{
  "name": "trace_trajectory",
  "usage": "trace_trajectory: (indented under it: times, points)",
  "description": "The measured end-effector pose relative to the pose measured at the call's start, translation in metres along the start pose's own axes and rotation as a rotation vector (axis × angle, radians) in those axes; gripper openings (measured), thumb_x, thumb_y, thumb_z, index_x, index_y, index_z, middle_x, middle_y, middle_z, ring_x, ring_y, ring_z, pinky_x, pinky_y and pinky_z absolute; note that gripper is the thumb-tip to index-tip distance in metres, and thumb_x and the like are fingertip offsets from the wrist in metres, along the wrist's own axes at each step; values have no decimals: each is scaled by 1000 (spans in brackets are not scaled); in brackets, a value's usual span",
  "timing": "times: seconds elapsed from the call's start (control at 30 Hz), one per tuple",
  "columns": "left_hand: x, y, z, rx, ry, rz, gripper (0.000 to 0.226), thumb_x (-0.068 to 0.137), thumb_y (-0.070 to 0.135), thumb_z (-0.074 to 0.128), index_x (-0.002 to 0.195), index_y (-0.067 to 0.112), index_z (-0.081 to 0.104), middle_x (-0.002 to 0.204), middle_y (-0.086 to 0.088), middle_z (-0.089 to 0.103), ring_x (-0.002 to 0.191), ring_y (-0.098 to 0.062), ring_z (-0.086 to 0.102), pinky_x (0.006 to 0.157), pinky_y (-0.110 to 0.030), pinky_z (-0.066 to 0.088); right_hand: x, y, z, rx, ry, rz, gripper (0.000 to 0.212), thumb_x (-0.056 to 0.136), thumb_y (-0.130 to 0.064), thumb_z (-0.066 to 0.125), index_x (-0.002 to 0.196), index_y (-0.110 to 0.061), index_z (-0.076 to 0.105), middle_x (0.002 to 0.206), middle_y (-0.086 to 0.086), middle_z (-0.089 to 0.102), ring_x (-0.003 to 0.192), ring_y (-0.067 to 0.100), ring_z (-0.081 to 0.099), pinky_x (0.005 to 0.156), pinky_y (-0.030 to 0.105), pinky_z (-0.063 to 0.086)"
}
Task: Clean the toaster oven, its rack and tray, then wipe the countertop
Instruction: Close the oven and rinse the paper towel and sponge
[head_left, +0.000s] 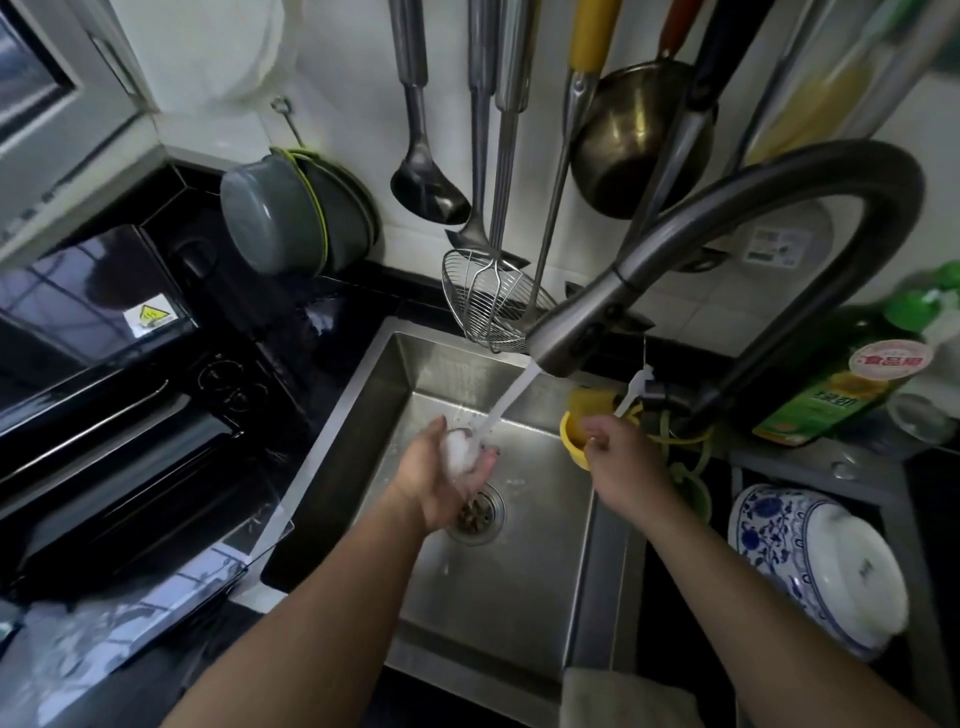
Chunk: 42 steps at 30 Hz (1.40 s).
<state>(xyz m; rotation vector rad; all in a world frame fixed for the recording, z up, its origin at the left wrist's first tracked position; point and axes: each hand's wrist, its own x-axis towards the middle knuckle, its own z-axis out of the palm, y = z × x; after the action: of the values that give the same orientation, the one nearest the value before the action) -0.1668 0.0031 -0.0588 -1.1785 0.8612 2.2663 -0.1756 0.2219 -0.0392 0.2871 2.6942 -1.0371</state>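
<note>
Toaster oven (119, 441) dim, cut off left; left hand (447, 467) foam-hidden.

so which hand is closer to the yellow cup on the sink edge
The right. The right hand is at the yellow cup, overlapping its rim at the sink's right edge, though contact isn't clear. The left hand is out over the drain under the running water, holding something white.
</note>
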Motion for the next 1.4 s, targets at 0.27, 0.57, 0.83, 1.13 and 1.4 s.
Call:
trace_trajectory:
  times: [0.27,0.57,0.83,1.13,1.4]
  points:
    - [5,-6,1,19,-79,93,47,94,-24,28,121,1,58,97,-22,66,88,-31,66,82,-37,63,37,0,-21,-769,108,-369,29,74,-10,64,102,-7,70,116,15,63,122,38,47,113,51,30]
    - [-2,3,-12,347,-136,-15,25,103,20,45,103,10,68,80,-4,53,62,-16,45,49,-25,37,70,1,-67,-1154,105,-118,55,94,-40,49,143,-16,47,165,8,14,149,35,14,122,55,4]
    - [-11,-11,-25,583,-15,320,35,93,-20,35,85,7,56,73,-9,57,58,-15,57,52,-25,53,-16,26,18,-483,147,-235,29,82,-18,65,110,-12,71,140,14,49,132,38,33,112,53,31]
    - [-23,-10,-4,784,-62,417,40,86,21,73,67,25,38,61,4,35,55,-14,32,58,-33,29,-49,39,29,-10,5,18,23,89,-11,64,111,-13,70,121,8,62,118,30,52,103,43,42]
    - [-18,-20,22,1007,143,594,57,93,7,69,56,21,29,48,7,26,44,-14,23,44,-26,26,-55,30,19,131,8,37,25,91,-17,63,116,-20,68,126,0,56,123,23,48,106,47,43]
